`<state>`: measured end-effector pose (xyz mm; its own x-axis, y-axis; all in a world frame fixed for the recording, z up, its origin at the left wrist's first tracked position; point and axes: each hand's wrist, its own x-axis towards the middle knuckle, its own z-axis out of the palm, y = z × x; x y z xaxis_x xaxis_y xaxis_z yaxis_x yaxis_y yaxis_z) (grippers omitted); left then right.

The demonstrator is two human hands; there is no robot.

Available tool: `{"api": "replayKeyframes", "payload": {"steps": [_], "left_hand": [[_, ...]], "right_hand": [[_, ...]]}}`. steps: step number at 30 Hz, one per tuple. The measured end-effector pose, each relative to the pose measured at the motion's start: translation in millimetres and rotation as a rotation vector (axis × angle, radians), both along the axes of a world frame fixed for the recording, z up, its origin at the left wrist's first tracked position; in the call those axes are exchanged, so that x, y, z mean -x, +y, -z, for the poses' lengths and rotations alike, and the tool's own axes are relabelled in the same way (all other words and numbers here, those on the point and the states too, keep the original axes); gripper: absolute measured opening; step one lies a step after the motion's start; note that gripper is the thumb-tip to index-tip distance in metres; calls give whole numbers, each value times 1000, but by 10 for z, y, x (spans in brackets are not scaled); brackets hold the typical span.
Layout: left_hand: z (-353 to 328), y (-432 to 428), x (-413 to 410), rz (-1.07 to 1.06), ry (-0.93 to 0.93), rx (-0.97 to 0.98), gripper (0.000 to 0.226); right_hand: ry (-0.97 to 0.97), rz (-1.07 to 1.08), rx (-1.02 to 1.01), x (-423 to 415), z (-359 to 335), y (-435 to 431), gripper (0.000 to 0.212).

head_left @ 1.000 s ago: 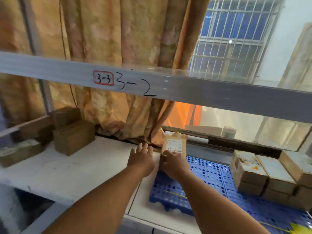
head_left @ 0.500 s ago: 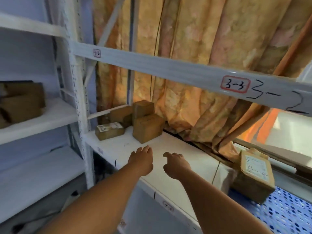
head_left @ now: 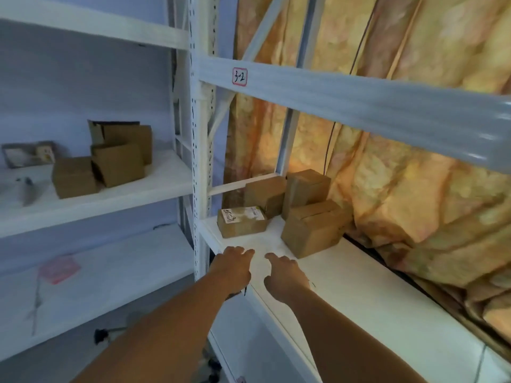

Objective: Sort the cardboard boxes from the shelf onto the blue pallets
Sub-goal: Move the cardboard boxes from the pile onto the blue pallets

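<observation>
On the white shelf (head_left: pixel 359 286), clustered at its back-left corner before an orange curtain (head_left: pixel 414 189): four cardboard boxes (head_left: pixel 309 230). Near them, over the shelf's front edge: left hand (head_left: pixel 232 268) and right hand (head_left: pixel 284 275), fingers loosely outstretched, holding nothing.

Left arm: bare, stretched forward, forearm in front of the shelf (head_left: pixel 359 288), below its front edge.
Left hand (head_left: pixel 233 268): palm down over the shelf's front edge near its left end, fingers straight and together, holding nothing.
Right arm: bare, stretched forward, forearm over the shelf's front edge.
Right hand (head_left: pixel 284 276): palm down over the shelf, just beside the Left hand but apart from it, fingers loosely extended, thumb out, empty.
Contact with shelf: cannot tell.
</observation>
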<state>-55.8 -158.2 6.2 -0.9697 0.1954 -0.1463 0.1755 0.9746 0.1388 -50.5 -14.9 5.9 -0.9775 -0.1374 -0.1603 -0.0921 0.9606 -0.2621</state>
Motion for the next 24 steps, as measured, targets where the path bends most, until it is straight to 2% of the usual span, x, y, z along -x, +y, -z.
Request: {"api": "replayKeyframes", "payload": {"steps": [5,10,12,15,21,24], "left_hand": [[20,-77,593,-98,-2,-40,46],[52,-238,993,-136,27,-76,56],[62,-316,1153,-108,34,-65,58],[80,-422,1484,-74,62,-47,50],[119,-573,1995,47,59,-29,50],[128,-626,2235,107,-55,1,54]], "right_hand": [[-32,17,57,689,70,-92,62],[-41,5,58,1130,103,-250,58],[-47,16,50,1257,104,-306,56],[-63,31,37,1453,90,-367,63],[-64,107,-2,1724,77,-509,56],[-100,208,-25,1827,108,-603,53]]}}
